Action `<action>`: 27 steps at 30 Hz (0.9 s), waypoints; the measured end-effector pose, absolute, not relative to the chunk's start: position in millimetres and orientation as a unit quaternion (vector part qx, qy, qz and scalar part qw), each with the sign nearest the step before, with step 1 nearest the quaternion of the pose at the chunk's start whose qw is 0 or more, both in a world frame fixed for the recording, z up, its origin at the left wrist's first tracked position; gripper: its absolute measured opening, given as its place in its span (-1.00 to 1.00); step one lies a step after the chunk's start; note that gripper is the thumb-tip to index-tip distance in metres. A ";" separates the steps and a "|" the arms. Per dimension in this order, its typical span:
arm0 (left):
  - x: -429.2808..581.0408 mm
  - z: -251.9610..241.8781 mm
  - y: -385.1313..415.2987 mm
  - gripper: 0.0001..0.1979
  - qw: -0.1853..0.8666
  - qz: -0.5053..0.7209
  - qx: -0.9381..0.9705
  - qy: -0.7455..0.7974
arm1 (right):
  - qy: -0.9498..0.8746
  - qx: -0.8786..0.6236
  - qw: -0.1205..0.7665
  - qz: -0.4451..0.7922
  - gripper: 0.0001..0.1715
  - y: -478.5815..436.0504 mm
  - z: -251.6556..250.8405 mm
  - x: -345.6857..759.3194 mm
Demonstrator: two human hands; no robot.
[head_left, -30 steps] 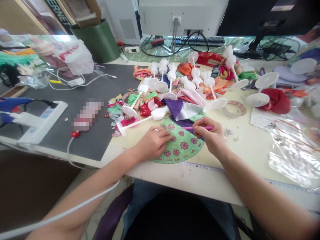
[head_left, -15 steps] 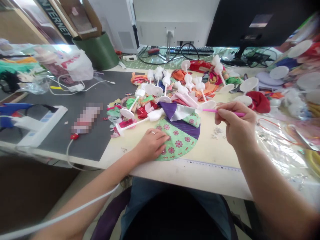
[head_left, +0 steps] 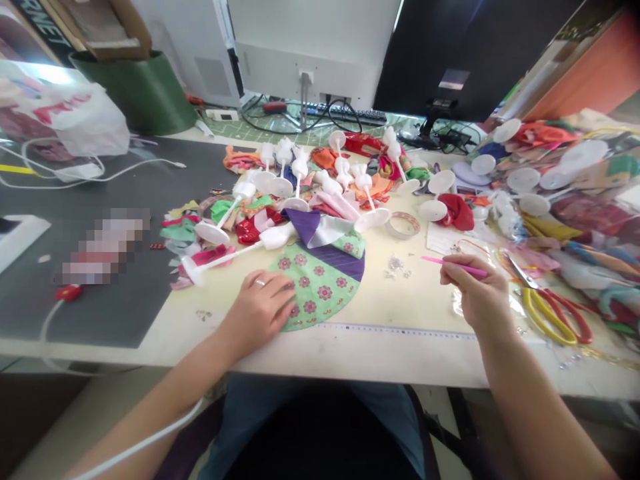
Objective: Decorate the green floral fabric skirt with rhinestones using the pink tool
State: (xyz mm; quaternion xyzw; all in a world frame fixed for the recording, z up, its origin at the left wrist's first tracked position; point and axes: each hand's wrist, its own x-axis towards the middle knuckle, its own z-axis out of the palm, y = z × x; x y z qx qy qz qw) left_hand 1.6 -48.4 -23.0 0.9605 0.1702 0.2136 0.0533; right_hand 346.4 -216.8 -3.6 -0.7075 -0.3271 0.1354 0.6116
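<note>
left hand lies open, fingers flat on the green floral fabric; right hand pinches a pink stick; white stands lie heaped among fabric scraps at 12 o'clock.

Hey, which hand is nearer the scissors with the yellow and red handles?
Right. The right hand, holding a pink stick, is just left of the scissors. The left hand is much farther left, resting on the green floral fabric.

gap between fabric semicircle and right hand, plastic stands beyond
</note>
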 end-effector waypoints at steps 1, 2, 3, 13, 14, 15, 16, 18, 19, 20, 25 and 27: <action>0.2 -22.9 -50.4 -0.80 0.056 0.222 0.957 0.176 | -0.329 -0.711 0.609 0.126 -0.88 -216.4 -4.5 348.2; -1.2 -22.8 -52.1 -0.80 0.058 0.232 0.954 0.183 | -0.332 -0.713 0.607 0.112 -0.87 -215.0 -4.5 350.1; -2.6 -22.6 -53.3 -0.80 0.060 0.243 0.949 0.191 | -0.339 -0.714 0.605 0.094 -0.85 -212.7 -3.7 352.1; -13.2 -30.6 -51.0 -0.83 0.066 0.322 0.912 0.246 | -0.432 -0.803 0.405 -0.063 -0.89 -183.8 11.0 361.6; -13.8 -31.8 -50.8 -0.83 0.069 0.324 0.911 0.248 | -0.430 -0.806 0.401 -0.068 -0.90 -183.0 8.6 361.4; -14.2 -32.7 -50.7 -0.83 0.073 0.325 0.909 0.250 | -0.426 -0.808 0.401 -0.071 -0.89 -182.8 5.3 361.5; -14.6 -33.5 -50.6 -0.83 0.075 0.326 0.908 0.251 | -0.421 -0.809 0.403 -0.076 -0.88 -183.0 1.2 361.8; -14.9 -34.4 -50.5 -0.83 0.074 0.328 0.908 0.249 | -0.412 -0.811 0.407 -0.082 -0.85 -184.2 -7.4 363.1; -15.0 -34.6 -50.5 -0.83 0.071 0.329 0.909 0.247 | -0.410 -0.811 0.408 -0.085 -0.85 -185.0 -11.1 363.8; -15.0 -34.6 -50.6 -0.83 0.068 0.331 0.909 0.244 | -0.409 -0.811 0.408 -0.089 -0.85 -185.7 -14.1 364.6; -14.5 -34.1 -51.8 -0.83 0.062 0.323 0.913 0.241 | -0.415 -0.810 0.398 -0.112 -0.87 -187.2 -17.9 366.1; -14.3 -33.9 -52.3 -0.83 0.064 0.321 0.913 0.243 | -0.417 -0.812 0.393 -0.108 -0.88 -186.8 -17.2 365.6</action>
